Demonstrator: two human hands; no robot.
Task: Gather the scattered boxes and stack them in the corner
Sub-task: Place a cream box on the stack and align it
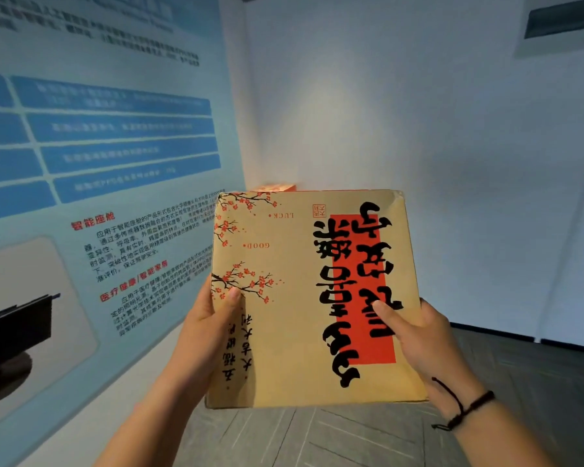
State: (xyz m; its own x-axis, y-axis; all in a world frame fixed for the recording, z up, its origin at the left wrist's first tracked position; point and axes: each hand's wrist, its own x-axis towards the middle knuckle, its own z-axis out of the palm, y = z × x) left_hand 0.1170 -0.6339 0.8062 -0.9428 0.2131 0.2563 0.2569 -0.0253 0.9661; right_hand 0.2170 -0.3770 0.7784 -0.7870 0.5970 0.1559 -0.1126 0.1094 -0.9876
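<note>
- Head view: a tan cardboard box, printed with a red panel, large black brush characters and plum-blossom branches (the print reads upside down from this angle), is held up in front of the room corner, above the grey floor.
- Left hand: grips the box's left edge, thumb laid over the top face on the blossom print, remaining fingers hidden under the box.
- Right hand: grips the box's right edge, thumb pressed on the red panel; a black cord bracelet circles the wrist.
- Behind the box's far edge, a small part of a red-orange box shows in the corner; whether the held box touches it cannot be told.
- Left wall: a blue information poster with text blocks.
- Right wall: plain white.
</note>
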